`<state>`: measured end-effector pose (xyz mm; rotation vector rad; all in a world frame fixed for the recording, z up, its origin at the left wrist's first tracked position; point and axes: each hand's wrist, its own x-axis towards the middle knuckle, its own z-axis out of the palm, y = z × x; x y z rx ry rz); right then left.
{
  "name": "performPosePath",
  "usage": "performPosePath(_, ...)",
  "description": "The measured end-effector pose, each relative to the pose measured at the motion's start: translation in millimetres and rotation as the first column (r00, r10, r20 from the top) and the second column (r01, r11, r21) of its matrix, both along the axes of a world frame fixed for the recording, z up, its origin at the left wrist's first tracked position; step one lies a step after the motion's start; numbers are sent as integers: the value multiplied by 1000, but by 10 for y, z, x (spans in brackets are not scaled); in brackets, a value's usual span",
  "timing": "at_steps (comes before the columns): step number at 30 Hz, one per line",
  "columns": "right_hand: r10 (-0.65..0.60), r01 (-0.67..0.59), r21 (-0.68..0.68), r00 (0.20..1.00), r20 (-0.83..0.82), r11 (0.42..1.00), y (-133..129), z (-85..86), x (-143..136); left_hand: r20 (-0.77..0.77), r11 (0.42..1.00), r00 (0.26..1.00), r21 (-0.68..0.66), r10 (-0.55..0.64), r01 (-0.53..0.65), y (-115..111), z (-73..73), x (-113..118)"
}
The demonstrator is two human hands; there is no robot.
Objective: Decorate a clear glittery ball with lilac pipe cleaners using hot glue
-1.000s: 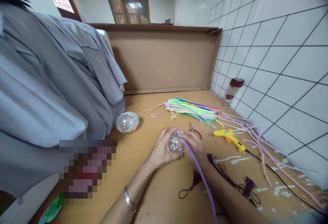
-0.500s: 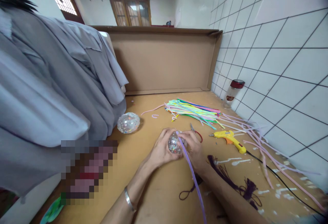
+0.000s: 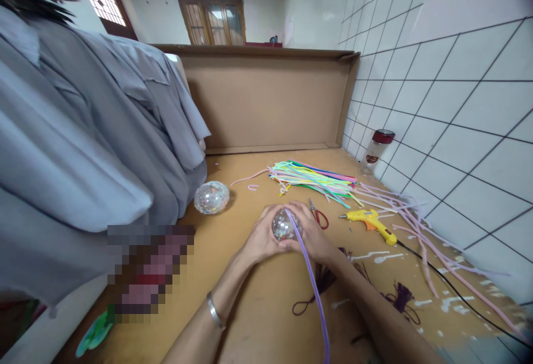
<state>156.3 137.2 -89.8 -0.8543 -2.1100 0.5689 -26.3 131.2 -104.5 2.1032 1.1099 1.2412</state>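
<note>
Between both hands is a small clear ball with speckles (image 3: 285, 227). My left hand (image 3: 263, 235) wraps round its left side, a silver bangle on the wrist. Round the right side curl the fingers of my right hand (image 3: 312, 233). A purple fuzzy stem (image 3: 309, 269) lies with its upper end against the top of the ball and hangs down toward the bottom edge. A larger clear ball (image 3: 211, 197) rests on the table to the left. Red-handled scissors (image 3: 320, 218) lie just beyond my right hand.
Colourful fuzzy stems (image 3: 312, 179) lie in a bundle at the back. To the right are a yellow glue gun (image 3: 375, 225), loose pale stems, dark tassels (image 3: 400, 300) and a glass jar (image 3: 375, 155). Grey cloth (image 3: 125, 130) hangs at left; cardboard (image 3: 270, 100) stands behind.
My right hand's fingers have moved from the purple stem's upper end to the ball's right side. More of the scissors shows. The view has shifted slightly.
</note>
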Motion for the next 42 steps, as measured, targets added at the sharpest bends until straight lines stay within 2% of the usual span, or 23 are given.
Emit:
performPosePath(9, 30, -33, -35, 996, -86, 999, 124, -25, -54, 59, 996, 998, -83, 29, -24, -5, -2, 15)
performPosePath(20, 38, -38, -1, 999, -1, 999, 154, 77, -96, 118, 987, 993, -160, 29, -10, 7, -3, -13)
performPosePath(23, 57, -54, -98, 998, 25, 994, 246, 99, -112, 140, 976, 987, -215, 76, -45, 14, 6, -18)
performPosePath(27, 97, -83, -283, 995, 39, 956, 413, 114, -180, 194, 936, 967, -340, 168, -94, 97, -46, -68)
performPosePath(31, 192, -188, -358, 981, -24, 915, 541, 140, -236, 379, 925, 910, -380, 165, -10, 202, -161, -137)
performPosePath(34, 258, -247, -399, 966, -28, 883, 604, 138, -229, 445, 914, 886, -400, 129, 68, 220, -196, -170)
performPosePath(39, 204, -173, -288, 975, 82, 942, 622, 96, -199, 519, 862, 852, -463, 73, 207, 200, -70, -182)
performPosePath(40, 185, -152, -276, 978, 97, 949, 609, 91, -198, 512, 868, 855, -459, 83, 190, 199, -42, -183)
performPosePath(42, 138, -102, -266, 983, 119, 959, 575, 89, -203, 454, 907, 882, -412, 129, 80, 182, -19, -185)
